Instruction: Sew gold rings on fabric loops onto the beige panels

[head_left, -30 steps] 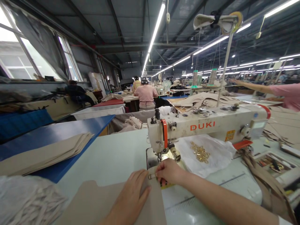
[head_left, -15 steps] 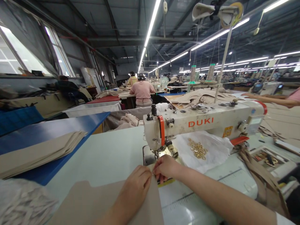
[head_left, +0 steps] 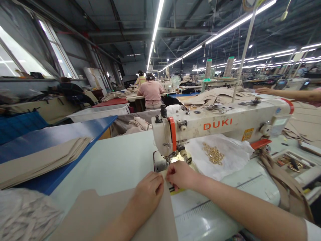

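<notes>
A large beige fabric panel (head_left: 107, 207) lies on the pale green sewing table, its far end under the head of a white sewing machine (head_left: 193, 127). My left hand (head_left: 149, 190) rests on the panel near its right edge, fingers curled and gripping it just short of the presser foot. Close beside it, my right hand (head_left: 182, 175) is closed in a pinch at the panel's edge, right in front of the needle area. What its fingertips hold is hidden. The machine's lamp lights the spot behind my fingers.
Gold metal rings (head_left: 213, 153) lie on a white cloth (head_left: 232, 160) behind my right forearm. A tray of small parts (head_left: 293, 164) and brown straps (head_left: 281, 187) sit at right. Stacked beige panels (head_left: 45, 160) lie on a blue table (head_left: 100, 125). Co-workers sit ahead; another person's arm reaches in from the right.
The view has shifted slightly. Both hands stay close together at the needle area, with little visible movement of the panel. The co-worker's arm at right has moved a little.
</notes>
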The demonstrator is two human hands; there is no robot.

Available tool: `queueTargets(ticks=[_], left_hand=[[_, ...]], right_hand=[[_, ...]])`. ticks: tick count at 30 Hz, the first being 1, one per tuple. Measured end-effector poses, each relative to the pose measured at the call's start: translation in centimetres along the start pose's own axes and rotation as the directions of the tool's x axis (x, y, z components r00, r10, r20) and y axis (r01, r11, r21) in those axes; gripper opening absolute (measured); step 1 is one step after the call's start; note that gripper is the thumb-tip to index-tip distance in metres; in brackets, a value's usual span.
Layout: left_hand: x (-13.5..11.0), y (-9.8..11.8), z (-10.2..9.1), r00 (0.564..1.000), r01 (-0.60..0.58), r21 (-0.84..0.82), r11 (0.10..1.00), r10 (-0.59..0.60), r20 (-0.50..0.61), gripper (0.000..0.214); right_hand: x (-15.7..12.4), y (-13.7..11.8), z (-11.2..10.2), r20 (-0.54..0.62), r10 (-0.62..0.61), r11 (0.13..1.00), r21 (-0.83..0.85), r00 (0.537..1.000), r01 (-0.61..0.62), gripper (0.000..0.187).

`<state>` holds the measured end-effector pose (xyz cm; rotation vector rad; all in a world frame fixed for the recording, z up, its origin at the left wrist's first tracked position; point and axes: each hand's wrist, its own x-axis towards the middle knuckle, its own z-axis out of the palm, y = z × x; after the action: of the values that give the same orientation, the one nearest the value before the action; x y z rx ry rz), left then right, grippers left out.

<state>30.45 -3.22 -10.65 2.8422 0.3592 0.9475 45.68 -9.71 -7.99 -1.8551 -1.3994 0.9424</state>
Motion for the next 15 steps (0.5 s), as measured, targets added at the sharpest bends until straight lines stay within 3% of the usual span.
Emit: queueTargets(ticks=[2, 4, 7, 9, 15], left_hand=[[0.0, 0.0, -0.1, 1.000, 0.013, -0.016, 1.000, -0.013, 0.001, 0.019], [0.0, 0.1, -0.1, 1.000, 0.025, -0.034, 0.999, -0.025, -0.002, 0.019], [0.0, 0.1, -0.2, 0.999, 0.032, -0.055, 0.998, -0.033, -0.013, 0.019], [0.0, 0.2, -0.3, 0.999, 0.041, -0.059, 0.997, -0.042, -0.014, 0.019], [0.3, 0.4, -0.4, 0.999, 0.048, -0.046, 0.998, -0.048, -0.016, 0.020]], right_hand=[[-1.7, 0.6, -0.2, -0.055, -0.115, 0.988, -0.105, 0.992, 0.109, 0.015], [-3.6, 1.4, -0.3, -0.038, -0.258, 0.945, -0.218, 0.965, 0.244, 0.015], [-5.7, 2.5, -0.3, 0.074, -0.528, 0.735, -0.460, 0.846, 0.498, 0.021], [-6.0, 2.8, -0.2, 0.091, -0.602, 0.623, -0.569, 0.794, 0.537, 0.022], [-4.2, 2.4, 0.3, 0.056, -0.615, 0.588, -0.632, 0.786, 0.505, 0.017]])
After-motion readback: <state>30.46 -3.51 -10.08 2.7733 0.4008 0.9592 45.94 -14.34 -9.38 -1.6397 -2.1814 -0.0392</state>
